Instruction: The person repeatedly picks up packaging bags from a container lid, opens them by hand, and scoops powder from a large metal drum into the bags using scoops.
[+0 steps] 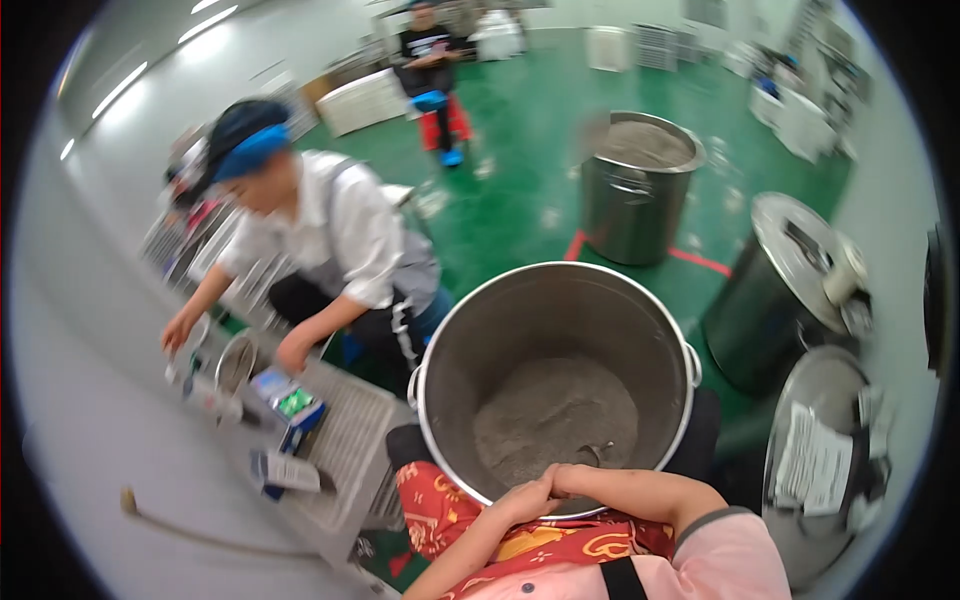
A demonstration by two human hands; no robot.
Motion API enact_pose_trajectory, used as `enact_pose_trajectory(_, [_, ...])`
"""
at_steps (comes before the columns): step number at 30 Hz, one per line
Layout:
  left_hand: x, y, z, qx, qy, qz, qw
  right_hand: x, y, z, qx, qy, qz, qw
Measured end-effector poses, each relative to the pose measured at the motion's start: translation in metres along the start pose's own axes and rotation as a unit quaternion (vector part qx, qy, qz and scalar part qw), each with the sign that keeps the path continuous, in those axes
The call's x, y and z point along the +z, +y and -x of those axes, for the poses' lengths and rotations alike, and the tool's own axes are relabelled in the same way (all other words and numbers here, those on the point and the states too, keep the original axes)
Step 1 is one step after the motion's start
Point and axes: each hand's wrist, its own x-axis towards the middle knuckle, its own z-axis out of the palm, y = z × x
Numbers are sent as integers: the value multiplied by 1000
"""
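Note:
A large steel pot (555,285) stands between my knees, its bottom covered by a grey, grainy or pasty mass (545,415). A small curved metal thing, perhaps a scoop (597,450), lies partly sunk in that mass. My left hand (525,502) and my right hand (568,482) are folded together at the pot's near rim. Both are closed, one against the other, and no tool shows in them. Under my forearms is a red patterned apron (440,510).
To the left a co-worker (340,230) crouches, reaching toward cups beside a scale (295,403) on a white crate (350,440). Another steel pot (635,210) full of grey mass stands ahead. A lidded pot (760,320) is at right. Someone sits on a red stool (455,120).

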Motion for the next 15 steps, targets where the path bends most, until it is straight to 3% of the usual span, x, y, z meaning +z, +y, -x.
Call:
enact_pose_trajectory(2, [-2, 0, 2, 14, 21, 24, 999, 3, 4, -3, 14, 43, -31, 998])
enact_pose_trajectory(4, [-5, 7, 10, 13, 57, 53, 997, -9, 1, 21, -38, 268, 27, 962])
enact_pose_trajectory(5, [-9, 16, 14, 29, 117, 68, 990, -27, 0, 35, -24, 285, 28, 958])
enact_pose_trajectory(6, [-14, 21, 13, 23, 141, 65, 988, -21, 10, 28, -52, 442, 8, 895])
enact_pose_trajectory(7, [-27, 33, 15, -5, 145, 88, 986, -35, 9, 52, -58, 472, -32, 879])
enact_pose_trajectory(8, [-26, 21, 5, 111, 241, 9, 964, -32, 15, 53, -106, 530, -116, 834])
enact_pose_trajectory(9, [-37, 31, 1, 89, 255, 26, 963, -37, 11, 81, -81, 584, -137, 796])
enact_pose_trajectory(10, [-38, 13, -12, 129, 291, 19, 948, -31, 10, 93, -64, 663, -179, 724])
enact_pose_trajectory(11, [-50, 25, -15, 96, 266, 80, 956, -31, 9, 123, -91, 692, -205, 686])
enact_pose_trajectory(12, [-50, 24, -23, 126, 275, 101, 948, -30, 12, 146, -82, 725, -175, 661])
enact_pose_trajectory(15, [-44, -1, -48, 103, 235, 5, 967, -19, 36, 212, -6, 773, -146, 617])
